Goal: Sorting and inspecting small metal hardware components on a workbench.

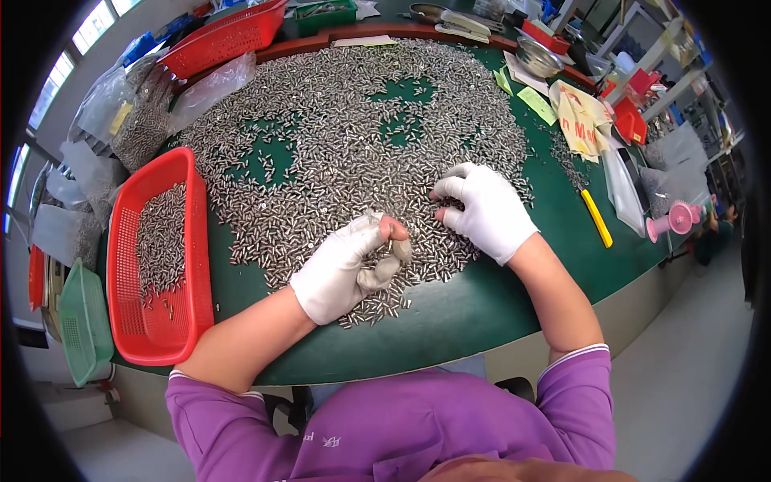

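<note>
Small silvery metal pins (337, 136) lie loose in a wide layer over the green tabletop (418, 337). My left hand (345, 261), in a white glove with bare skin at the thumb and fingertip, is curled closed just above the near part of the layer. What it holds, if anything, is hidden. To its right, my right hand (484, 207) wears a similar white glove. Its fingers bend down toward the pins, the bare thumb tip and fingertip slightly apart, with no pin visible between them.
At left stands a red plastic basket (197, 241) partly filled with pins, beside a green basket (84, 321). Bags of pins (144, 112) sit behind it. On the right are a yellow-handled knife (596, 218), papers (536, 105) and a pink tape dispenser (679, 218). A raised wooden rim (309, 42) borders the back.
</note>
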{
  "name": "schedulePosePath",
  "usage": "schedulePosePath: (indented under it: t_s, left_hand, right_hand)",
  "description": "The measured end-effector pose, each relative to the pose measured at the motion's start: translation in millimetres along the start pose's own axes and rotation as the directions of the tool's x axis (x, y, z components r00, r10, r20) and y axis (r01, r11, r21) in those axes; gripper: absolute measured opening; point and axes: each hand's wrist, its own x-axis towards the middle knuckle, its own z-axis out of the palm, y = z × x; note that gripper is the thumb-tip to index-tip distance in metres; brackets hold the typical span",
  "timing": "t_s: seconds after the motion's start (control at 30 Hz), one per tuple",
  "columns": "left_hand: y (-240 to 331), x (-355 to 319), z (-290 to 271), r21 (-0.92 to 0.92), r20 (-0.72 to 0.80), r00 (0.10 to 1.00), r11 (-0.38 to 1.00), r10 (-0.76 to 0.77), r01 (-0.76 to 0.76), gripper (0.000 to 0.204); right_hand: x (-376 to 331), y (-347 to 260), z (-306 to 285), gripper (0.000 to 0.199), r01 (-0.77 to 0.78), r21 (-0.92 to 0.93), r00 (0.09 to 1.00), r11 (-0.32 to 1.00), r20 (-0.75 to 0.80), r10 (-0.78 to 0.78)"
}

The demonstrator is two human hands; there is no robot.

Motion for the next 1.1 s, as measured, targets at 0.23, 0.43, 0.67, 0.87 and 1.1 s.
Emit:
schedulePosePath:
  t_s: [0.23,0.43,0.67,0.87,1.1]
  left_hand:
    - [1,-1,-3,-0.001,-0.035,0.999,1.0,-0.026,0.026,0.023]
    - [1,-2,-1,0.034,-0.021,1.0,0.999,0.005,-0.004,0.022]
    - [-2,0,-1,0.105,0.038,0.999,0.994,0.024,-0.028,0.015]
    - [-2,-1,-2,0.036,0.002,1.0,0.999,-0.006,0.006,0.017]
    - [1,-1,-2,0.01,-0.091,0.993,0.997,-0.074,0.075,0.022]
  right_hand:
    - [3,-8,2,0.01,0.009,-0.1,1.0,0.995,-0.013,-0.01]
    - [5,-30,-10,0.011,0.163,0.227,0.97,0.96,-0.218,-0.113]
    - [1,-40,-6,0.017,0.234,0.365,0.972,0.901,-0.101,-0.212]
    - [-2,-15,3,0.018,0.057,-0.036,0.998,0.998,-0.016,-0.057]
    - [4,-16,8,0.012,-0.019,-0.105,0.997,0.994,0.071,0.027]
